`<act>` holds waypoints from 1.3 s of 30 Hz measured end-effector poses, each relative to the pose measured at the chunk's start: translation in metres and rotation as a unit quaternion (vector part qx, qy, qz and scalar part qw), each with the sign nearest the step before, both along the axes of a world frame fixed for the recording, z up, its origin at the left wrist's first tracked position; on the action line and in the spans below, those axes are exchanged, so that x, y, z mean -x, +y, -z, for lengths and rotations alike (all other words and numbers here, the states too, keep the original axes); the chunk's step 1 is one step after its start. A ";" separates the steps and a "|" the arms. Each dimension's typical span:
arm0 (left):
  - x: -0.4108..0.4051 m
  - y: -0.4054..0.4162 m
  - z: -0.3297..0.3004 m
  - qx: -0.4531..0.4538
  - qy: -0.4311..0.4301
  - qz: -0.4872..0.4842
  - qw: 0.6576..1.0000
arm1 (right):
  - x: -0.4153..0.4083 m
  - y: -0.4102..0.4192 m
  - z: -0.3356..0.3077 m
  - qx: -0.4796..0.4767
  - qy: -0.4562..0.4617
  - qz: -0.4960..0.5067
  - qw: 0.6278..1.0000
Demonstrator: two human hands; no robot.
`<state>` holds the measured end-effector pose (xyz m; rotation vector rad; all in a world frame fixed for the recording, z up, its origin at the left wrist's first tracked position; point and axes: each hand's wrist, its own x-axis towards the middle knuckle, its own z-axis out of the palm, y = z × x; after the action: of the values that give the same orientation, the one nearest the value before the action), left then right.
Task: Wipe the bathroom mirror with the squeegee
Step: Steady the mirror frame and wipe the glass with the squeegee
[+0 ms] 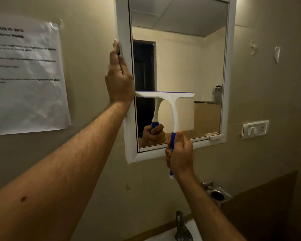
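While the left hand (pixel 119 79) lies flat with fingers straight along the mirror's (pixel 179 54) white left frame edge, the right hand (pixel 180 154) is wrapped tight round the blue grip of the squeegee (pixel 165 101). Its blade sits level against the glass, about mid-height, nearer the left frame; bare glass runs above and to the right. Below, a metal wall holder (pixel 217 194) has a dark hollow whose contents cannot be made out, beside a tap (pixel 182 226).
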<state>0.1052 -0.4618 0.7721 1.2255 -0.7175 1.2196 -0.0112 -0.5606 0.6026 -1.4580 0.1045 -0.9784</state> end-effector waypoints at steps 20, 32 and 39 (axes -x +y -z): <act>-0.012 -0.001 0.028 -0.012 0.005 0.005 1.000 | 0.007 -0.007 0.022 0.009 -0.007 0.003 1.000; -0.010 0.000 0.034 -0.016 -0.004 0.021 1.000 | 0.031 0.000 0.043 -0.003 0.045 -0.010 0.999; -0.004 -0.001 0.037 -0.004 0.007 -0.001 1.000 | 0.037 -0.012 0.009 0.021 0.028 -0.010 0.999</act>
<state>0.1090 -0.4623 0.7346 1.2399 -0.7111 1.2098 -0.0479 -0.5729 0.5940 -1.5223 0.1105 -0.9290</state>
